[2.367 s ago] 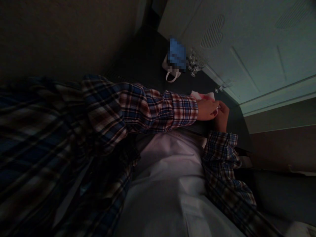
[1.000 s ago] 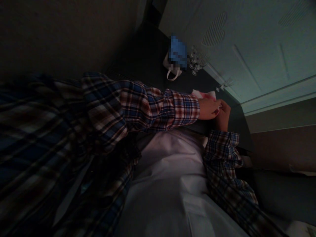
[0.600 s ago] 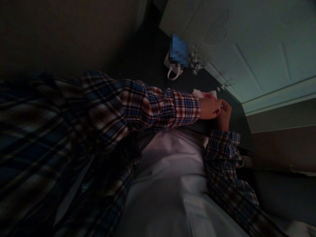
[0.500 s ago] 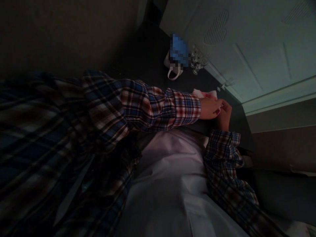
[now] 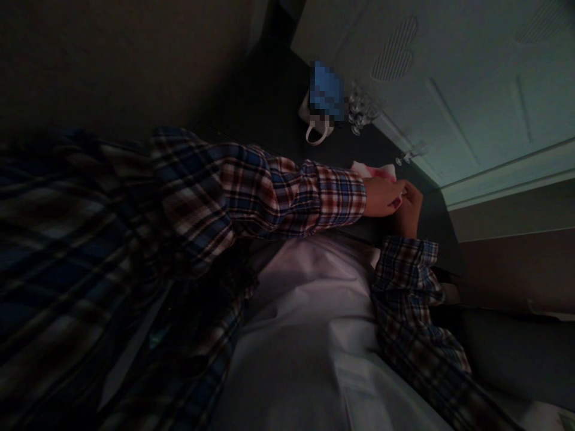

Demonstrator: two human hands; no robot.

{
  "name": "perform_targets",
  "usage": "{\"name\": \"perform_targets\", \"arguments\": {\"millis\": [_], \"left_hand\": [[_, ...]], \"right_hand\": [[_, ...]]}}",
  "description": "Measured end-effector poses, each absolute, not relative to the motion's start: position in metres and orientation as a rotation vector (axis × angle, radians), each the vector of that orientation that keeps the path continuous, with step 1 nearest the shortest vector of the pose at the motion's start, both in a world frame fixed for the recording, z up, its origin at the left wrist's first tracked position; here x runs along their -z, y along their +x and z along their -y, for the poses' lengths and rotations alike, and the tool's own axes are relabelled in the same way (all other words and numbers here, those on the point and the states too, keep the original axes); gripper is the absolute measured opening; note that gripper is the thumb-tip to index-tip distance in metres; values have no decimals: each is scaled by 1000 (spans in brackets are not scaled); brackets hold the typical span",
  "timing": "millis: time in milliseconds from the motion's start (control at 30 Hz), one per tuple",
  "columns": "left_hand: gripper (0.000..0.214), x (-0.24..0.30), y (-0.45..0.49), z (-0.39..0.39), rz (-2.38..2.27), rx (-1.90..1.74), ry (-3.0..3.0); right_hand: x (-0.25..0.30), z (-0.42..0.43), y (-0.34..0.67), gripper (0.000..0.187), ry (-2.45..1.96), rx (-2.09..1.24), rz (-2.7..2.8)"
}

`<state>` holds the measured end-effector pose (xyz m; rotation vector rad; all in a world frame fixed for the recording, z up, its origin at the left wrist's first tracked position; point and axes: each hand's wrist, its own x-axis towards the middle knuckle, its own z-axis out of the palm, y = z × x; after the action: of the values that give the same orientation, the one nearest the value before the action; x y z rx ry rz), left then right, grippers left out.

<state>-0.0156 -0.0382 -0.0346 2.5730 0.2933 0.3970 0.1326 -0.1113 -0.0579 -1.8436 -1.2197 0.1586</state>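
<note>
The scene is dim and the view is tilted. My left hand (image 5: 381, 197), in a plaid sleeve, reaches in from the left with its fingers closed on a small pink and white piece (image 5: 380, 172), perhaps cloth or paper. My right hand (image 5: 409, 211) comes up from the lower right and meets it, fingers curled against the same piece. Both hands rest over the dark tabletop (image 5: 269, 114). The hands hide most of the piece.
A white mug (image 5: 317, 129) with its handle toward me stands farther back on the table, beside a cluster of clear glass items (image 5: 362, 112). A small metal object (image 5: 408, 157) lies near the pale panelled surface (image 5: 449, 72). White cloth (image 5: 305, 335) covers my lap.
Both hands have stayed together on the pink and white piece. Only the view has drifted slightly.
</note>
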Motion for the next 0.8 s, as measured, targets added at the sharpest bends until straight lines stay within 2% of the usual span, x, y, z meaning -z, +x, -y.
{"name": "perform_targets", "arguments": {"millis": [800], "left_hand": [[48,35,-15,37,-280,-404,2586]], "right_hand": [[58,112,132,18,-1874,-164,1217]]}}
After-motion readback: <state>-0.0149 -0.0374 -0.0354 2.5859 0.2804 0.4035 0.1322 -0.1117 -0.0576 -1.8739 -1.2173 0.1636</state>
